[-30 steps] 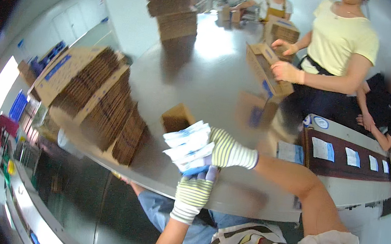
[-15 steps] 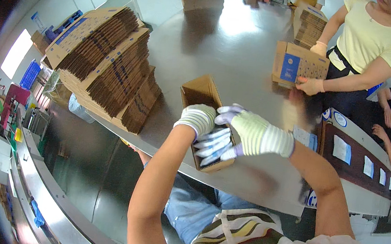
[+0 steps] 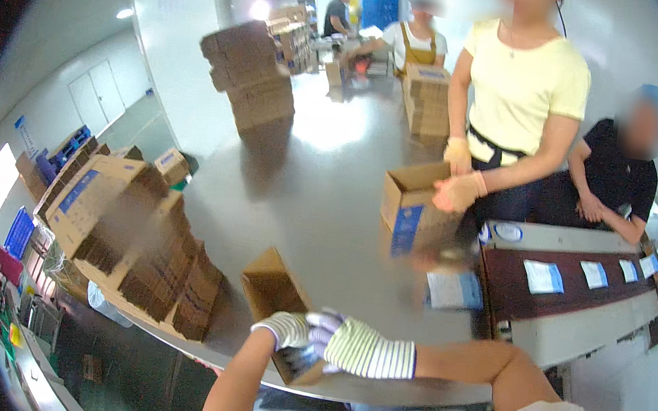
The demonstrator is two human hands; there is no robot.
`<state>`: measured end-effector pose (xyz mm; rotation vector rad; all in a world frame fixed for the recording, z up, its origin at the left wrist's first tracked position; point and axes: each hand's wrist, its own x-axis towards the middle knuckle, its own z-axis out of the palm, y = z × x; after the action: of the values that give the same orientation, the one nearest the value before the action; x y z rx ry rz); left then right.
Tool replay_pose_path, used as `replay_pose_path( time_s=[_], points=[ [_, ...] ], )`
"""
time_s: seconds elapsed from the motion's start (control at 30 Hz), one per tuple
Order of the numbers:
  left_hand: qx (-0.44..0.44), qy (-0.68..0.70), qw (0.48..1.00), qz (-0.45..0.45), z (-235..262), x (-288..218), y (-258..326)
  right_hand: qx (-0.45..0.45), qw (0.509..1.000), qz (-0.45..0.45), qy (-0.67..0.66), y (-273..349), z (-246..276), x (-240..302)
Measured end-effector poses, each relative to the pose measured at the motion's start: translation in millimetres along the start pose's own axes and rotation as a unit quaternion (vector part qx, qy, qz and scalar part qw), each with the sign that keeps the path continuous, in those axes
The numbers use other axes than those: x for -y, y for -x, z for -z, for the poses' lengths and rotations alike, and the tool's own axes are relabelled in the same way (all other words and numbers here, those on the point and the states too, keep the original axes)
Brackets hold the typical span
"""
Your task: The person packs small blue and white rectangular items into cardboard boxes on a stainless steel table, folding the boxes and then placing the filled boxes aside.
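Observation:
A tall, narrow, open cardboard carton [image 3: 275, 282] leans at a slant by the near table edge. Pale blue-and-white packets [image 3: 298, 359] lie inside its near end, partly covered by my hands. My left hand [image 3: 284, 329], in a striped knit glove, is over the carton's left side; its fingers are hidden. My right hand [image 3: 365, 348], in a matching glove, reaches across from the right, its bent, bunched fingers against the left hand. What those fingers hold is hidden.
Stacked flat cartons [image 3: 130, 240] stand at the left, and another stack [image 3: 250, 75] farther back. Across the metal table [image 3: 333, 173], a person in yellow handles an open carton [image 3: 418, 207]. A dark conveyor belt [image 3: 501, 266] carries packets at the right, beside a seated person.
The view has tilted up, so the table and my hands appear lower. My right hand now overlaps my left over the carton. The co-worker's carton has turned, showing its open top.

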<state>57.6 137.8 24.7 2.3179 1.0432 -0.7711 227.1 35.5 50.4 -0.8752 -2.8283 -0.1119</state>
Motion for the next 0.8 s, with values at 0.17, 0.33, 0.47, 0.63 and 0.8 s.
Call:
replay_pose_path(
  time_s=[0.17,0.33,0.47,0.63,0.8],
  points=[
    [-0.237,0.011,0.971,-0.028,-15.4,-21.8,47.7,-0.139,0.975,-0.061,-0.162,-1.0,-26.8,-3.7],
    [-0.221,0.002,0.975,-0.002,-12.1,-41.1,63.2,-0.180,0.958,-0.111,-0.193,5.7,-27.3,1.9],
    [-0.323,0.026,0.946,0.001,-25.6,-39.3,62.6,-0.207,0.931,-0.202,-0.224,12.1,-38.7,4.3],
    [-0.369,0.015,0.929,0.005,-25.5,-45.7,41.4,-0.119,0.900,-0.320,-0.271,73.8,-71.8,-6.2],
    [-0.344,0.031,0.937,0.049,-23.9,-45.2,51.9,-0.001,0.939,-0.301,-0.167,137.6,-54.5,-41.7]
  ],
)
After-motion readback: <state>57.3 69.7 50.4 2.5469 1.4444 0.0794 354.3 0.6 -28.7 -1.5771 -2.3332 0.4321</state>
